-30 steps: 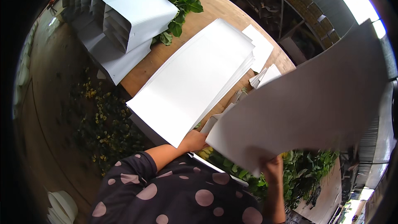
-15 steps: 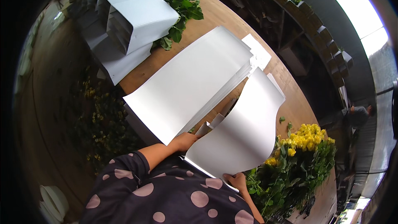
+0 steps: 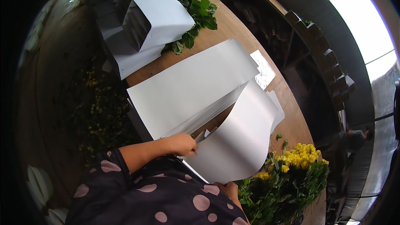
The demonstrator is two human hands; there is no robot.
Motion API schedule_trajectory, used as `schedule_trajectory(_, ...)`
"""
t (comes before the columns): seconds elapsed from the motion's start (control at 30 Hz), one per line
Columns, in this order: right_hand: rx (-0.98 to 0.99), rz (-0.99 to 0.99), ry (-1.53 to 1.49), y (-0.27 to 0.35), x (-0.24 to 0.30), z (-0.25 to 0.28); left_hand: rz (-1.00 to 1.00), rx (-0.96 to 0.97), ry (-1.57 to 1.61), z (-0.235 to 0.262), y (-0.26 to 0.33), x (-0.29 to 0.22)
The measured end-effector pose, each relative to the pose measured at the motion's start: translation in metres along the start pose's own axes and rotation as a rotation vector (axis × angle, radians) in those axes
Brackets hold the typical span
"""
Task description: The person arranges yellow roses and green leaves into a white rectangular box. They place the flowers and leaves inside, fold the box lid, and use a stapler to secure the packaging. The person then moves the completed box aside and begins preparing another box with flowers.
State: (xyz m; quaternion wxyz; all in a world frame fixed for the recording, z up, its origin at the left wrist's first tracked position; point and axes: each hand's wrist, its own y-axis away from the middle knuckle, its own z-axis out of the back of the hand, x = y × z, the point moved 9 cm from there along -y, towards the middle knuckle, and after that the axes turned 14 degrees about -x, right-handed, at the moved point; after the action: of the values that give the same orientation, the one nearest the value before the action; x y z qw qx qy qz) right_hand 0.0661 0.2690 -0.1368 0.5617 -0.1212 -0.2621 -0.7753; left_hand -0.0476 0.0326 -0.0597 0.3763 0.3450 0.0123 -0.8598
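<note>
A large white sheet of thin cardboard (image 3: 243,135) bows upward in front of me, its near edge close to my body. My right hand (image 3: 228,191) pinches this near edge at its right end. Over the sheet's near left corner is my left hand (image 3: 183,145), fingers curled in; whatever they may hold is hidden. Just beyond the left hand lies a stack of flat white sheets (image 3: 196,83) on the wooden table. Small folded white pieces (image 3: 205,135) show in the gap between the stack and the bowed sheet.
Bunches of yellow roses (image 3: 298,158) lie at the right. Folded white corrugated cardboard (image 3: 160,21) and green leaves (image 3: 204,10) sit at the far left of the wooden table (image 3: 227,21). More yellow flowers (image 3: 93,112) stand low at left. A person (image 3: 356,137) is at far right.
My left hand has come up from beside the folded pieces to over the bowed sheet's left corner, fingers now curled. My right hand stays on the near edge. The view has shifted slightly.
</note>
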Motion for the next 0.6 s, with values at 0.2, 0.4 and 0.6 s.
schedule_trajectory(0.2, 0.085, -0.07, -0.044, -0.001, -0.016, -0.011, -0.841, -0.276, 0.133, -0.028, -0.012, -0.079)
schedule_trajectory(0.4, 0.18, -0.004, 0.134, -0.003, 0.017, -0.003, -1.107, -0.51, -0.021, -0.052, -0.009, -0.052)
schedule_trajectory(0.6, 0.339, -0.011, 0.35, -0.003, 0.031, 0.0, -0.91, -0.344, -0.113, -0.051, -0.014, -0.051)
